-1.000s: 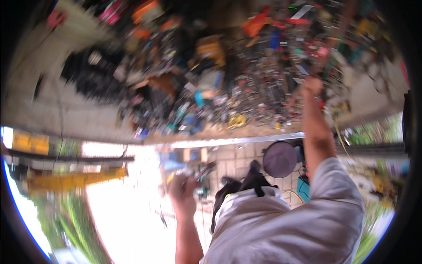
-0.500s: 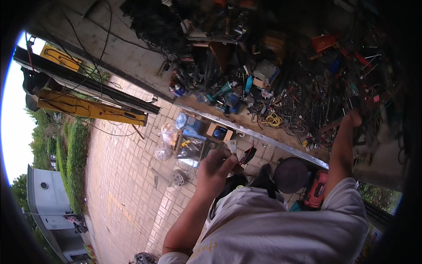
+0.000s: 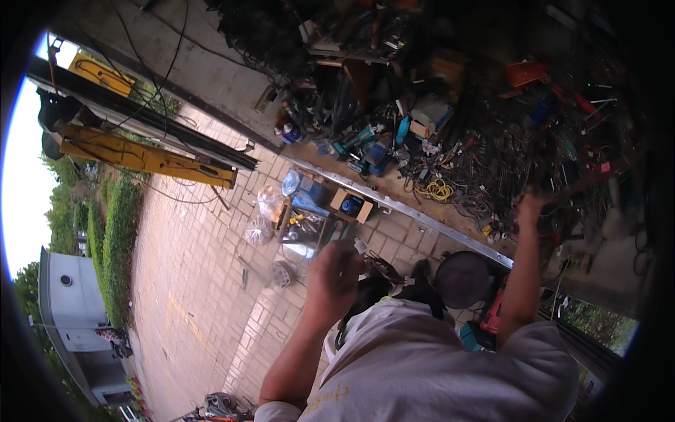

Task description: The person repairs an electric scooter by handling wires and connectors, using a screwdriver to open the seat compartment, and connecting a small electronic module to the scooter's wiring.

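My left hand (image 3: 335, 276) is held in front of my body with its fingers closed on a wiring connector. The connector's white plastic end (image 3: 361, 245) sticks out past the fingertips, and dark and red wires (image 3: 383, 267) hang beside it; the grip itself is partly hidden. My right hand (image 3: 529, 207) reaches out over the front part of a heap of loose cables and tools (image 3: 485, 162). Its fingers are dark and blurred, and I cannot make out whether they hold anything. A coil of yellow cable (image 3: 439, 190) lies to the left of that hand.
A metal-edged ledge (image 3: 422, 219) runs between me and the heap. Below stand a round dark stool (image 3: 462, 279), a red case (image 3: 495, 309) and an open cardboard box (image 3: 363, 211). Plastic bags (image 3: 269, 202) sit on the brick paving (image 3: 204, 281). Yellow beams (image 3: 148, 157) jut in at left.
My right hand has moved left and slightly nearer across the heap. My left hand has turned, so less of the white connector shows. The view has shifted slightly.
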Tool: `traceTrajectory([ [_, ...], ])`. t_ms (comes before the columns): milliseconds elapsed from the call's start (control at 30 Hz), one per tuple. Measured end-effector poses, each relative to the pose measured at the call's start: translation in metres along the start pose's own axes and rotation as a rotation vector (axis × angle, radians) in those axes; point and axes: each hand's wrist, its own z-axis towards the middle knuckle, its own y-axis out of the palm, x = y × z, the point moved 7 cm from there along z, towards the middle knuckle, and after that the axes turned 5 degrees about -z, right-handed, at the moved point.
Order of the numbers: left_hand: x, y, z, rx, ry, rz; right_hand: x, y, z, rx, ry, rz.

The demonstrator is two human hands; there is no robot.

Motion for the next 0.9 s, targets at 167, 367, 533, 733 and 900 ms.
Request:
traceTrajectory([
  [167,-0.017,-0.014,-0.025,0.073,-0.100,-0.192,-0.073,0.157,-0.276,-1.132,-0.122,0.106],
  [367,-0.034,-0.062,-0.069,0.250,-0.119,-0.514,-0.147,0.230,-0.453,-1.782,-0.569,0.104],
  [533,-0.053,-0.111,-0.124,0.413,-0.118,-0.608,-0.131,0.244,-0.537,-2.071,-0.378,0.000],
  [733,-0.080,-0.175,-0.212,0.524,-0.139,-0.672,-0.106,0.246,-0.646,-2.080,-0.651,0.081],
  [900,-0.116,-0.234,-0.308,0.550,-0.218,-0.649,-0.049,0.247,-0.736,-2.209,-0.397,-0.045],
])
